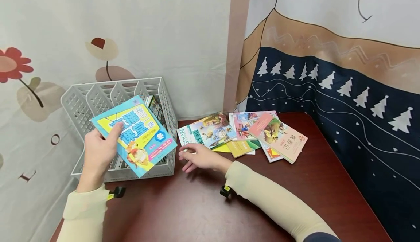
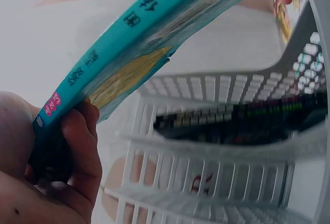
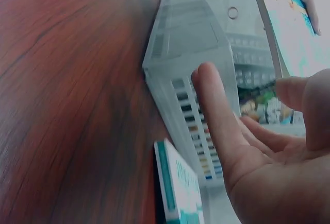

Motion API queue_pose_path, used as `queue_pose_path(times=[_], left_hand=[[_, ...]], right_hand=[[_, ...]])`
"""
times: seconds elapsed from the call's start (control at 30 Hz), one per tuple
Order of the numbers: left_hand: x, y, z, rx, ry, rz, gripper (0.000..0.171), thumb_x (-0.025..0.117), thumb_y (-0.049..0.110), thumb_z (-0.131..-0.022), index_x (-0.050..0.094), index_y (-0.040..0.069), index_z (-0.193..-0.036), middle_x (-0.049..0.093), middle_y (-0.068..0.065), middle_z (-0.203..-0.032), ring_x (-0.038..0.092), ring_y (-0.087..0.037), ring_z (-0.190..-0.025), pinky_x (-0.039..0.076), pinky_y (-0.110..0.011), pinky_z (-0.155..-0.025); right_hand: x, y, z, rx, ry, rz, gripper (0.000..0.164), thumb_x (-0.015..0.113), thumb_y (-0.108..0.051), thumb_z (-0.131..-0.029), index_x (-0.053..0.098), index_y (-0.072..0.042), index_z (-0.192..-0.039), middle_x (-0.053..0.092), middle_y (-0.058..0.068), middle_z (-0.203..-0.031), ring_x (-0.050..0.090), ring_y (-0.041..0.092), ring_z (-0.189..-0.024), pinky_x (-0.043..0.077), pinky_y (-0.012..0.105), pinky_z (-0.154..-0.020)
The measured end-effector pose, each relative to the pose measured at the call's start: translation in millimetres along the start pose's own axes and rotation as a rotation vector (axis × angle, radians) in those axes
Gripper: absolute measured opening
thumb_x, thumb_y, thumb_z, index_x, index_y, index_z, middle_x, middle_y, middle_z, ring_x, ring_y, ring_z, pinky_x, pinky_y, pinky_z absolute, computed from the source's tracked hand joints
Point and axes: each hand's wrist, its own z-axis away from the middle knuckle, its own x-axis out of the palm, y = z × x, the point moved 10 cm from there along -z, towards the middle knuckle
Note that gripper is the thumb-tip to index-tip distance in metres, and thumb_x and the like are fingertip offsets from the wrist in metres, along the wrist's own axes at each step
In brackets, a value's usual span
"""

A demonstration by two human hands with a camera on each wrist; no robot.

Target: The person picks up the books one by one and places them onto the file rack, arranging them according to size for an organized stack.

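Observation:
My left hand (image 1: pixel 101 152) grips a light-blue book (image 1: pixel 141 134) with a yellow cover panel, thumb on its front cover. The book is tilted above the white file rack (image 1: pixel 168 169), covering part of its compartments. In the left wrist view the blue spine (image 2: pixel 98 54) shows, with fingers curled round its lower end. My right hand (image 1: pixel 201 158) is beside the rack's right wall, fingers loosely spread and holding nothing. The right wrist view shows that hand (image 3: pixel 258 157) apart from the blue book. Dark-spined books (image 2: pixel 242 116) stand in the rack's rightmost compartment.
Several books lie overlapped to the right of the rack, among them a green-and-white book (image 1: pixel 210 129), a pink-covered book (image 1: pixel 279 136) and a yellow book (image 1: pixel 241 148). They rest on a dark red wooden table (image 1: pixel 197 213). Printed curtains (image 1: pixel 197 52) hang behind.

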Motion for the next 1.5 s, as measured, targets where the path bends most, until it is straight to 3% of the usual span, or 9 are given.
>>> queue_pose_path(times=[0.23,0.47,0.73,0.83,0.9,1.07,1.13,1.33,1.5], left_hand=[[-23.2,-12.2,-3.5,-0.033,0.045,0.015,0.044,0.071,0.048,-0.107,0.073,0.011,-0.131,0.078,0.024,-0.079,0.078,-0.002,-0.067,0.062,-0.019,-0.061],[-62.7,-20.1,-5.2,-0.084,0.100,0.024,0.030,0.072,0.041,-0.107,0.074,0.017,-0.125,0.078,0.024,-0.076,0.077,-0.001,-0.063,0.060,-0.016,-0.059],[-94.9,-15.4,-9.0,-0.044,0.247,-0.200,0.051,0.067,0.048,-0.107,0.076,0.004,-0.129,0.060,0.041,-0.063,0.062,0.012,-0.051,0.047,-0.012,-0.048],[-90.9,-8.5,-10.5,0.040,0.308,-0.330,0.057,0.064,0.053,-0.106,0.079,0.000,-0.121,0.049,0.045,-0.058,0.049,0.020,-0.049,0.039,-0.016,-0.044],[-84.5,-3.0,-11.6,0.118,0.351,-0.382,0.055,0.065,0.052,-0.105,0.081,-0.001,-0.112,0.061,0.029,-0.055,0.045,0.020,-0.050,0.034,-0.018,-0.044],[-58.8,9.5,-15.2,0.342,0.398,-0.440,0.053,0.069,0.044,-0.106,0.077,-0.006,-0.090,0.074,-0.032,-0.075,0.065,-0.034,-0.054,0.026,-0.027,-0.046],[-48.7,11.6,-17.4,0.391,0.406,-0.456,0.056,0.069,0.043,-0.106,0.074,-0.007,-0.081,0.071,-0.034,-0.071,0.063,-0.054,-0.060,0.025,-0.030,-0.048],[-22.7,9.5,-26.8,0.377,0.391,-0.472,0.063,0.068,0.045,-0.108,0.057,0.002,-0.062,0.059,-0.026,-0.054,0.051,-0.039,-0.047,0.025,-0.034,-0.048],[-5.9,15.4,-32.8,0.399,0.376,-0.468,0.062,0.068,0.044,-0.108,0.059,0.000,-0.065,0.062,-0.027,-0.057,0.055,-0.043,-0.051,0.029,-0.039,-0.052]], right_hand=[[18,-7,-15,0.024,0.159,0.147,0.070,0.068,-0.054,-0.108,0.051,-0.011,-0.161,0.073,0.012,-0.142,0.084,0.028,-0.093,0.069,0.047,-0.085],[31,1,-20,0.038,0.209,0.207,0.053,0.070,-0.035,-0.109,0.052,-0.010,-0.153,0.074,0.008,-0.122,0.078,0.021,-0.077,0.069,0.043,-0.074],[35,9,-19,0.067,0.194,0.185,0.050,0.068,-0.036,-0.110,0.055,-0.010,-0.151,0.073,0.008,-0.122,0.078,0.022,-0.073,0.068,0.040,-0.066],[37,9,-20,0.066,0.190,0.188,0.049,0.068,-0.036,-0.111,0.055,-0.011,-0.150,0.074,0.008,-0.122,0.078,0.023,-0.073,0.068,0.040,-0.065],[38,9,-21,0.069,0.187,0.196,0.049,0.068,-0.036,-0.111,0.055,-0.011,-0.151,0.074,0.007,-0.121,0.079,0.024,-0.073,0.068,0.039,-0.065],[42,9,-24,0.066,0.187,0.210,0.049,0.068,-0.035,-0.111,0.055,-0.011,-0.152,0.074,0.006,-0.119,0.079,0.024,-0.071,0.067,0.038,-0.063],[43,8,-25,0.063,0.187,0.212,0.049,0.068,-0.035,-0.110,0.055,-0.011,-0.151,0.074,0.005,-0.117,0.078,0.023,-0.070,0.067,0.038,-0.062],[43,8,-24,0.068,0.178,0.213,0.049,0.068,-0.035,-0.111,0.055,-0.011,-0.151,0.074,0.005,-0.116,0.077,0.022,-0.068,0.067,0.039,-0.062],[37,9,-23,0.067,0.185,0.201,0.050,0.069,-0.035,-0.110,0.055,-0.011,-0.152,0.073,0.007,-0.120,0.079,0.026,-0.069,0.067,0.040,-0.063]])
